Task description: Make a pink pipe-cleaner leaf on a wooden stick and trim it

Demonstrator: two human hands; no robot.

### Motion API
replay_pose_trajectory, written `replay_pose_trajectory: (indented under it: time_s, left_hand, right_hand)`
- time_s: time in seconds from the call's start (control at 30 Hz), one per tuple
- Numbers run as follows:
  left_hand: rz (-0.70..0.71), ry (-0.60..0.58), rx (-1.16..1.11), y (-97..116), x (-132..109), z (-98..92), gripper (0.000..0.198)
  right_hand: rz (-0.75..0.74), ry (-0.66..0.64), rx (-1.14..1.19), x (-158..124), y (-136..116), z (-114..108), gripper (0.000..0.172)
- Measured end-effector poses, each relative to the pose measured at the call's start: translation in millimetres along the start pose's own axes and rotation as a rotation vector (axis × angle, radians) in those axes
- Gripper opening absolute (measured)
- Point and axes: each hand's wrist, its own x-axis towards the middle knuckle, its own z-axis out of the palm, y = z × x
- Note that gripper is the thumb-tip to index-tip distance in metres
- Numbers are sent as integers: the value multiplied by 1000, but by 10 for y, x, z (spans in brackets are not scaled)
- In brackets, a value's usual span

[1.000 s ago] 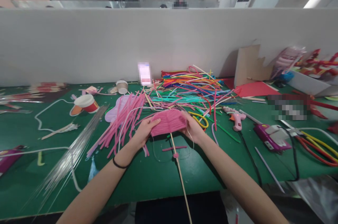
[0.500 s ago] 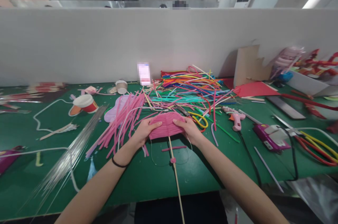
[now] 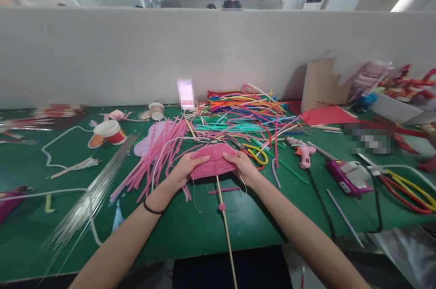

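Both my hands hold a pink fuzzy piece (image 3: 213, 161) made of pipe cleaners laid side by side, mounted on a thin wooden stick (image 3: 225, 230) that runs down toward me. My left hand (image 3: 185, 169) grips its left edge, thumb on top. Its right edge sits in my right hand (image 3: 241, 167), fingers curled over it. A thin wire loop (image 3: 204, 198) hangs below the piece on the green table (image 3: 190, 230). Loose pink pipe cleaners (image 3: 160, 155) lie just left of my left hand.
A heap of many-coloured pipe cleaners (image 3: 245, 114) lies behind the piece. A pink glue gun (image 3: 304, 151) and a purple box (image 3: 347, 176) with black cable lie to the right. A paper cup (image 3: 109, 132), silver wires (image 3: 91, 193) and white cord lie left. A grey partition wall stands behind.
The pink piece tilted flatter and dropped slightly toward the table; my right fingers came over its top edge. The stick swung a little left.
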Motion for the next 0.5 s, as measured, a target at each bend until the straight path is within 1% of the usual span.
replay_pose_trajectory:
  time_s: [0.27, 0.5]
  left_hand:
    - [-11, -17, -11, 0, -2, -17, 40]
    - [-4, -64, -86, -31, 22, -33, 40]
  right_hand:
    - [49, 27, 0, 0, -15, 4, 31]
    - [46, -5, 52, -2, -35, -1, 31]
